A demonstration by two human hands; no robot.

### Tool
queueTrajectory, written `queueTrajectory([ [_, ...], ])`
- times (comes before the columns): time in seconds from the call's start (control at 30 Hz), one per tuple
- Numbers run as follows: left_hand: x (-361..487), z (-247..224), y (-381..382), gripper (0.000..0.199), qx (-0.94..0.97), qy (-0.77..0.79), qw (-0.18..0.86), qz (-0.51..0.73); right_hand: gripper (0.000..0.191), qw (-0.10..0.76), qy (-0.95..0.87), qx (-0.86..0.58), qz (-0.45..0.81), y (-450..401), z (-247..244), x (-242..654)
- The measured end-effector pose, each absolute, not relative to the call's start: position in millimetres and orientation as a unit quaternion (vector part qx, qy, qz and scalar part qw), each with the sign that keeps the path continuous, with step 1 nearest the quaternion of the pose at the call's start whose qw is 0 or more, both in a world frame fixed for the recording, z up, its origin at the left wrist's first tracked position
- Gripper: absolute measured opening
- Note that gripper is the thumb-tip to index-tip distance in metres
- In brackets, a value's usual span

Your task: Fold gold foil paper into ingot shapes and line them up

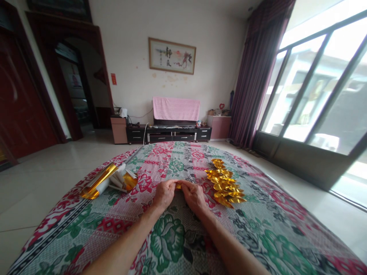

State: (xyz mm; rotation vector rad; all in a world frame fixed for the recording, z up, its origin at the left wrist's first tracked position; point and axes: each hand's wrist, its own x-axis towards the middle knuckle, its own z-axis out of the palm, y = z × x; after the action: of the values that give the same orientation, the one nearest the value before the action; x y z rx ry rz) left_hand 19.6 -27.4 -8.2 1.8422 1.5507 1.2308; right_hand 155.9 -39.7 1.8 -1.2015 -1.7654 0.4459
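A small piece of gold foil paper shows between my two hands, over the middle of the flowered cloth. My left hand is closed, thumb and fingers pinching the paper's left end. From the other side my right hand pinches the right end, its fingers curled in. Most of the paper is hidden by the fingers. Right of my hands lies a row of folded gold paper pieces, nested against one another. To the left are a gold foil roll or sheets and some white-backed papers.
Beyond the cloth's far edge stands a low black TV cabinet, with a pink towel draped over the screen on it. Large glass windows and a purple curtain are at the right. A red door is at the left.
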Motion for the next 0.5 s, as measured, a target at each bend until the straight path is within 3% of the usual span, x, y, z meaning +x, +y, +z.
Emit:
queueTrajectory([
  [0.5,20.2,-3.4,-29.0,0.03,0.661,0.578,0.207,0.432,0.031,0.468,-0.717,-0.482,0.187,-38.3,-1.9,156.5],
])
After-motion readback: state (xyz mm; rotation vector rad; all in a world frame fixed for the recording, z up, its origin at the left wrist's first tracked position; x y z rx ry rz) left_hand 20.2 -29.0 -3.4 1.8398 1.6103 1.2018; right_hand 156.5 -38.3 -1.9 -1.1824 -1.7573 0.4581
